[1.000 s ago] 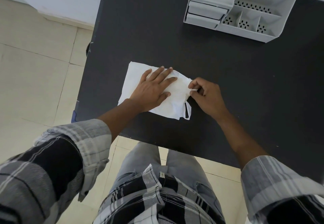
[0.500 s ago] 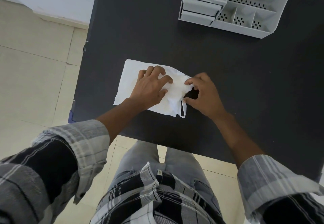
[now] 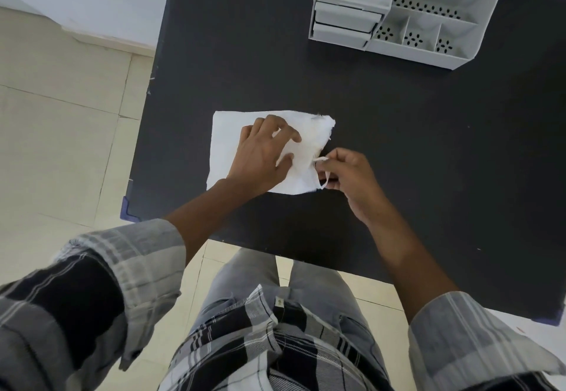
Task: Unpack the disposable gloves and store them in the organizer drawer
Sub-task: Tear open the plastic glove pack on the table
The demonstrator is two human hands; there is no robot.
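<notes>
A white glove packet (image 3: 226,142) lies flat on the black table (image 3: 398,151) near its front-left part. My left hand (image 3: 263,154) presses down on the packet's middle with curled fingers. My right hand (image 3: 346,176) pinches a thin torn strip at the packet's right edge, between thumb and fingers. The grey organizer (image 3: 407,13) stands at the far right of the table, and its two small drawers (image 3: 346,24) on the left side are closed. No gloves show outside the packet.
The organizer has several open compartments with perforated bottoms. The table's left and front edges are close to the packet, with tiled floor beyond. My legs and plaid shirt fill the lower view.
My left hand went from flat to curled on the packet. My right hand pulled the torn strip at the right edge away from the packet.
</notes>
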